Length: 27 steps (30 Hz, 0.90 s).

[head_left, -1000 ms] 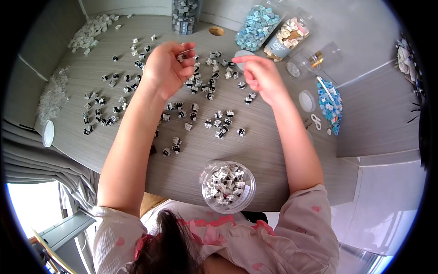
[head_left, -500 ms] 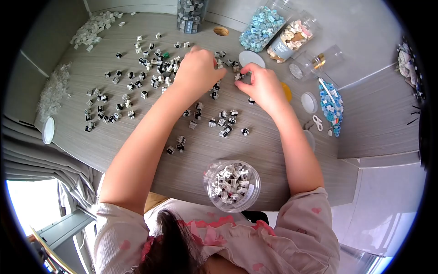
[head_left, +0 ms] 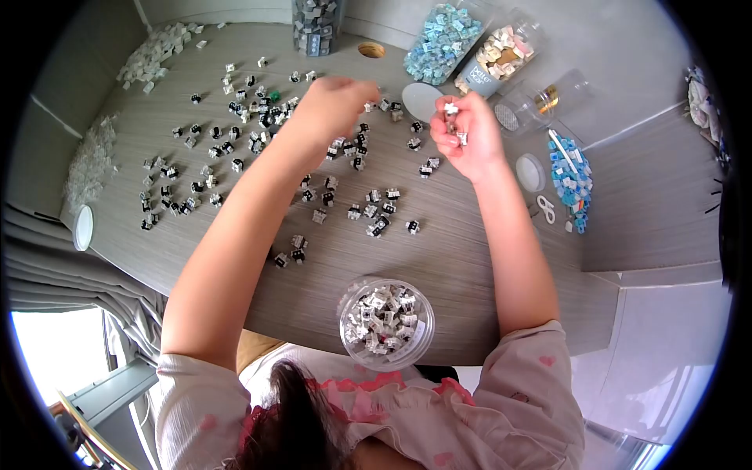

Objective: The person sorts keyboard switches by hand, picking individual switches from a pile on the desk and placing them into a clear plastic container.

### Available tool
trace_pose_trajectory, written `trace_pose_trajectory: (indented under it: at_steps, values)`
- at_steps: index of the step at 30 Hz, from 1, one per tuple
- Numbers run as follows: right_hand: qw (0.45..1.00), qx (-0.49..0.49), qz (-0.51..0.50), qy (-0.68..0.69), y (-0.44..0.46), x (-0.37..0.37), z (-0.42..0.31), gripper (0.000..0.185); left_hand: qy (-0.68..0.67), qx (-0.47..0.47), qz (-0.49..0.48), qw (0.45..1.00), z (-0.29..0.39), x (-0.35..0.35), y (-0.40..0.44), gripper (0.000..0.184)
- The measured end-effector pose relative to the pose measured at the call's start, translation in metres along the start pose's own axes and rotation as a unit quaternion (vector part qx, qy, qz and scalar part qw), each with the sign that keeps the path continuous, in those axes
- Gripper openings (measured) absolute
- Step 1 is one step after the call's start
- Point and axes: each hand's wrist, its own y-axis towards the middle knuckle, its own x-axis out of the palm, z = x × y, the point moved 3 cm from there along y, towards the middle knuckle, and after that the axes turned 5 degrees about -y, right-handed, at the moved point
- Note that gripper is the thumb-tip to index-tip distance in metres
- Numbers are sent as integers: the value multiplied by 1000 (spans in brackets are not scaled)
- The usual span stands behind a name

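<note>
My right hand is turned palm up, its fingers curled around keyboard switches, a few of which show between the fingers and palm. To its left, a few loose switches lie on the desk. My left hand hovers over the scattered switches, back of the hand up and fingers bent together; its fingertips are near a white switch, and what they pinch, if anything, is hidden. Below both arms stands a round clear jar with many black-and-white switches inside.
Many switches spread over the grey desk. Jars of blue keycaps, cream keycaps and grey keycaps stand at the back. Blue keycaps, a lid and white scissors lie right. Clear pieces are heaped left.
My right hand has lifted from the desk, moved slightly right and turned palm up with switches in it. My left hand's fingers have drawn together. The whole view has shifted slightly.
</note>
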Motion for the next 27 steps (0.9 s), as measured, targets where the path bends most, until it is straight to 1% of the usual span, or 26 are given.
trace_pose_trajectory:
  at_steps: [1,2,3,4,5,7,8,11,12,13,14,15,16,17,18,19,22,25,27]
  values:
    - [991,30,-39,120,1,-1,-2,24,-120,-55,-24,991,-2,-6,-4,21]
    - [990,38,-37,132,4,-2,0,28,-239,-109,-47,964,-3,-11,-9,18]
    - [996,33,-19,87,5,1,-2,27,-355,-158,-68,919,-2,-13,-15,16]
    - [999,27,-1,41,5,6,-3,26,-387,-172,-45,905,4,-13,-27,16]
    - [1000,22,17,-5,6,11,-3,25,-409,-169,-46,896,3,-15,-32,16]
    - [1000,0,-1,0,10,14,-4,24,-452,-159,-49,876,2,-21,-38,15]
    - [1000,-11,-9,2,11,14,-5,25,-486,-155,-6,860,2,-22,-40,13]
    - [999,32,-5,-3,18,10,-1,28,-543,-117,2,831,-2,-31,-37,13]
    - [990,11,67,-125,14,17,-7,30,-554,-109,2,825,-5,-36,-34,13]
    - [955,-42,98,-277,14,19,-6,30,-565,-101,4,819,-9,-42,-30,14]
    - [894,-93,125,-420,15,21,-3,29,-576,-93,5,812,-12,-47,-28,15]
    - [808,-143,148,-552,13,29,-3,30,-581,-90,16,809,-11,-49,-28,16]
    - [748,-114,182,-628,7,39,-7,31,-585,-88,26,806,-10,-49,-27,16]
    - [733,-106,186,-646,9,41,-6,32,-589,-86,36,803,-10,-50,-27,17]
    - [717,-99,189,-663,11,43,-5,34,-595,-74,-3,801,-11,-53,-29,15]
    - [701,-93,193,-680,13,44,-5,35,-590,-72,24,804,-13,-54,-30,14]
    - [702,-120,168,-682,15,36,2,34,-575,-63,101,809,-11,-43,-37,17]
    - [748,-83,149,-642,13,30,2,34,-593,-87,114,793,-15,-33,-43,18]
    - [730,-93,155,-659,14,38,0,33,-578,-90,112,803,-15,-28,-47,19]
